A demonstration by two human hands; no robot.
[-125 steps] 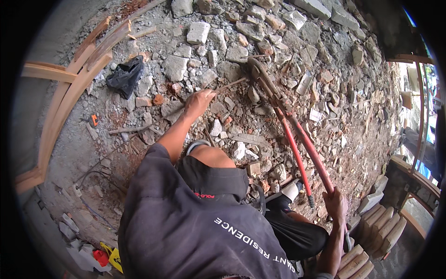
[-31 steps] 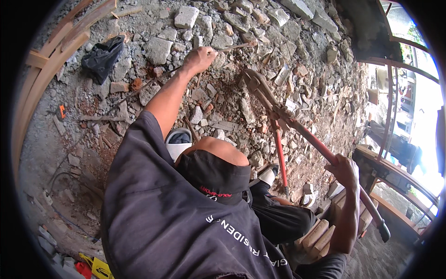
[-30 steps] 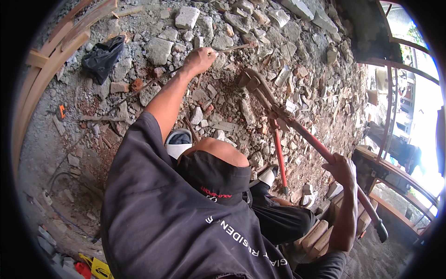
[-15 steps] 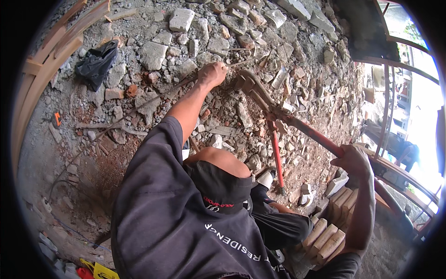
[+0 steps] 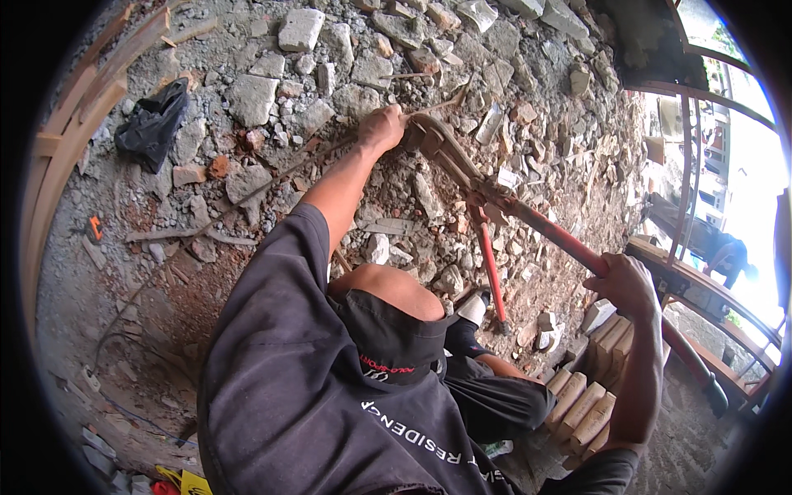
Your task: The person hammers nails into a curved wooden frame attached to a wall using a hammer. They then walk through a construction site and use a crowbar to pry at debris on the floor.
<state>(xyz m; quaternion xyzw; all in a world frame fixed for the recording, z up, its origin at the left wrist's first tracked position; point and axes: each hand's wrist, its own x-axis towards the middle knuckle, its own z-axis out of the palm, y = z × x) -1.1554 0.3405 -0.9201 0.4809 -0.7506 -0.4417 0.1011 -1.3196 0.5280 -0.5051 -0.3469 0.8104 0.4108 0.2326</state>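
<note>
My left hand (image 5: pixel 381 130) is closed round a long thin metal rod (image 5: pixel 285 177) that slants down to the lower left over the rubble. Just right of that fist are the jaws of a large bolt cutter (image 5: pixel 450 157), at the rod; whether the rod lies between them I cannot tell. My right hand (image 5: pixel 627 285) grips one long red handle (image 5: pixel 569 242), which runs on past it to a dark end. The other red handle (image 5: pixel 488 268) points down beside my foot, its tip near the ground, with no hand on it.
Broken concrete and stones (image 5: pixel 252 99) cover the ground. A black plastic bag (image 5: pixel 153 124) and wooden boards (image 5: pixel 74 140) are at the left, above an orange tool (image 5: pixel 96 228). Stacked pale blocks (image 5: pixel 582 408) stand at the lower right, near a window frame (image 5: pixel 686 173).
The bolt cutter's jaws have moved left and slightly up, closer to my left fist and the rod. Both hands keep their grips. The view has shifted slightly.
</note>
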